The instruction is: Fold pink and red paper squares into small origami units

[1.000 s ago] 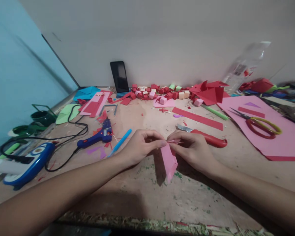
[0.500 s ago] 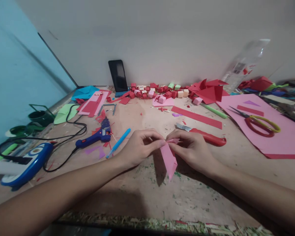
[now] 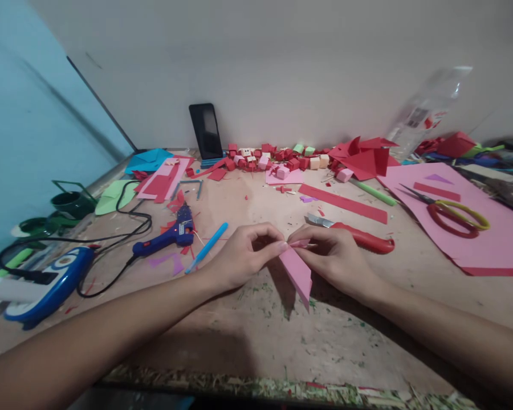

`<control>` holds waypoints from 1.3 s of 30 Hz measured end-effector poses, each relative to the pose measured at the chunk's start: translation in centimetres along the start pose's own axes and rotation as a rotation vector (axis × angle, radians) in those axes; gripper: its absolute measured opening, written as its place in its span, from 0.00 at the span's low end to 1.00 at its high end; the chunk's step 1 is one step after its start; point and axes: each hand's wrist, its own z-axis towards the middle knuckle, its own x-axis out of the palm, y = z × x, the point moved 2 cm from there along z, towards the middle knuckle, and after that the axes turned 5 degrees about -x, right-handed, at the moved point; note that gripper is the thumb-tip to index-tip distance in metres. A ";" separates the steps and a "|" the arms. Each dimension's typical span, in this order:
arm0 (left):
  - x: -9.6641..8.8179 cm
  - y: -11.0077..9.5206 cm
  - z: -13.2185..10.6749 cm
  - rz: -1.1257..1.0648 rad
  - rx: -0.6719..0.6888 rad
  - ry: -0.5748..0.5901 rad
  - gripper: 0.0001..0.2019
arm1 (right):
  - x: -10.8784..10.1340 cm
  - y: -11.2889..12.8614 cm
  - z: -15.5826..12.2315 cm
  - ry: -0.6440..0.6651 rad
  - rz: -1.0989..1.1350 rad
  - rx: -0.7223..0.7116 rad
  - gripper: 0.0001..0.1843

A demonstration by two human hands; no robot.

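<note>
Both my hands meet at the middle of the worn table [image 3: 248, 336] and pinch one folded pink paper piece [image 3: 298, 273]. My left hand [image 3: 243, 256] grips its top end with thumb and fingers curled. My right hand [image 3: 333, 256] pinches the same top end from the right. The paper hangs down from my fingertips to a point just above the table. A red-handled cutter [image 3: 359, 238] lies just behind my right hand.
A blue glue gun [image 3: 166, 238] with its black cord and a blue pen [image 3: 207, 247] lie to the left. Scissors [image 3: 448, 213] rest on a pink sheet [image 3: 487, 239] at right. Small paper cubes [image 3: 277, 159], a phone [image 3: 206, 132] and a plastic bottle [image 3: 423, 111] line the wall.
The lower tip of the pink paper has swung a little to the right and up. Both hands stay pinched on its top end.
</note>
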 end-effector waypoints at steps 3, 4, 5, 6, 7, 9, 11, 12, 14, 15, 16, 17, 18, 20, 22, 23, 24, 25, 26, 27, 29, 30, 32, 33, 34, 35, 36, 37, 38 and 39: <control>-0.1 0.0 0.0 -0.012 0.003 -0.009 0.06 | 0.0 0.3 0.1 -0.012 0.014 0.017 0.05; -0.1 0.0 0.0 -0.023 0.008 -0.013 0.06 | 0.0 0.4 0.1 -0.008 0.033 0.034 0.04; -0.1 0.0 0.1 -0.038 0.012 -0.017 0.06 | 0.0 0.5 0.1 0.005 0.061 0.057 0.05; -0.1 0.1 0.1 -0.055 0.017 -0.023 0.07 | 0.0 0.5 0.1 0.024 0.097 0.081 0.05; -0.2 0.1 0.1 -0.074 0.023 -0.030 0.07 | 0.0 0.6 0.2 0.047 0.136 0.104 0.05; -0.2 0.2 0.2 -0.104 0.038 -0.048 0.08 | -0.1 0.5 0.2 0.088 0.214 0.149 0.06; -0.2 0.2 0.3 -0.117 0.052 -0.059 0.08 | -0.2 0.3 0.3 0.097 0.280 0.194 0.08; -0.2 0.2 0.3 -0.115 0.056 -0.060 0.08 | -0.3 0.1 0.3 0.096 0.303 0.216 0.09; -0.1 0.1 0.2 -0.095 0.051 -0.050 0.08 | -0.4 -0.1 0.3 0.082 0.322 0.243 0.09; -0.1 0.0 0.2 -0.082 0.044 -0.042 0.08 | -0.5 -0.2 0.4 0.071 0.316 0.246 0.09; 0.0 -0.1 0.1 -0.069 0.036 -0.033 0.08 | -0.5 -0.3 0.4 0.059 0.301 0.244 0.08; 0.0 -0.1 0.1 -0.058 0.027 -0.026 0.08 | -0.5 -0.3 0.4 0.045 0.274 0.239 0.08; 0.0 -0.2 0.0 -0.052 0.020 -0.022 0.08 | -0.5 -0.3 0.5 0.031 0.238 0.230 0.08; 0.1 -0.2 0.0 -0.060 0.006 -0.017 0.07 | -0.5 -0.2 0.5 0.008 0.156 0.199 0.08; 0.1 -0.2 0.1 -0.090 -0.004 -0.017 0.06 | -0.3 -0.1 0.4 0.000 0.083 0.158 0.07; 0.1 -0.2 0.1 -0.102 -0.010 -0.016 0.06 | -0.3 -0.1 0.4 0.000 0.054 0.137 0.07; 0.1 -0.2 0.1 -0.104 -0.016 -0.014 0.06 | -0.2 -0.1 0.3 0.000 0.032 0.119 0.07; 0.1 -0.2 0.1 -0.096 -0.019 -0.012 0.06 | -0.1 -0.1 0.3 -0.001 0.013 0.105 0.07; 0.1 -0.1 0.1 -0.080 -0.019 -0.012 0.06 | 0.0 0.0 0.3 -0.002 0.000 0.095 0.07; 0.1 -0.1 0.1 -0.059 -0.018 -0.012 0.06 | 0.0 0.0 0.3 -0.001 -0.006 0.091 0.07; 0.1 0.0 0.1 -0.028 -0.012 -0.023 0.05 | 0.1 0.1 0.3 0.012 0.011 0.110 0.07; 0.1 0.0 0.1 -0.022 -0.009 -0.036 0.04 | 0.0 0.1 0.3 0.019 0.038 0.133 0.08; 0.0 0.1 0.1 -0.017 -0.008 -0.068 0.04 | -0.1 0.1 0.3 0.016 0.122 0.201 0.09; 0.0 0.1 0.1 -0.014 -0.008 -0.083 0.04 | -0.2 0.0 0.3 0.007 0.172 0.237 0.10; -0.1 0.1 0.1 -0.007 -0.006 -0.097 0.03 | -0.2 0.0 0.4 -0.004 0.218 0.269 0.11; -0.1 0.2 0.1 0.005 -0.006 -0.107 0.03 | -0.3 -0.1 0.4 -0.011 0.253 0.294 0.11; -0.1 0.2 0.1 0.019 -0.006 -0.116 0.03 | -0.4 -0.1 0.4 -0.015 0.273 0.310 0.11; -0.1 0.2 0.1 0.036 -0.008 -0.124 0.02 | -0.4 -0.2 0.4 -0.017 0.278 0.315 0.11; 0.0 0.3 0.1 0.050 -0.009 -0.133 0.02 | -0.4 -0.2 0.4 -0.020 0.271 0.311 0.11; 0.0 0.3 0.1 0.064 -0.012 -0.138 0.02 | -0.4 -0.2 0.5 -0.021 0.255 0.303 0.10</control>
